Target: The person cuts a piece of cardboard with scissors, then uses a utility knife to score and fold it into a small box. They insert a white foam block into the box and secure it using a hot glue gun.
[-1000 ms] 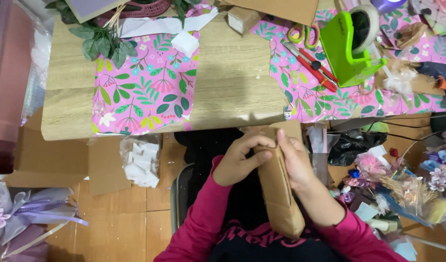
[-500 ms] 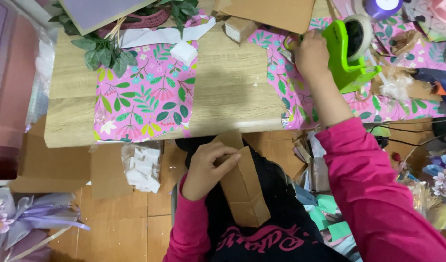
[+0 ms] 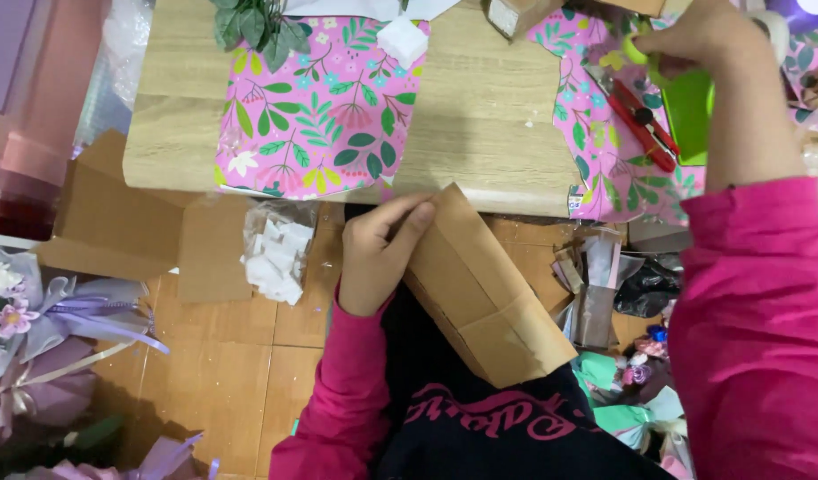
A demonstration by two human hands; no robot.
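bright, even light | soft shadows | slight blur at edges

The right hand left the brown paper-wrapped box (both hands held it earlier) for the green tape dispenser.
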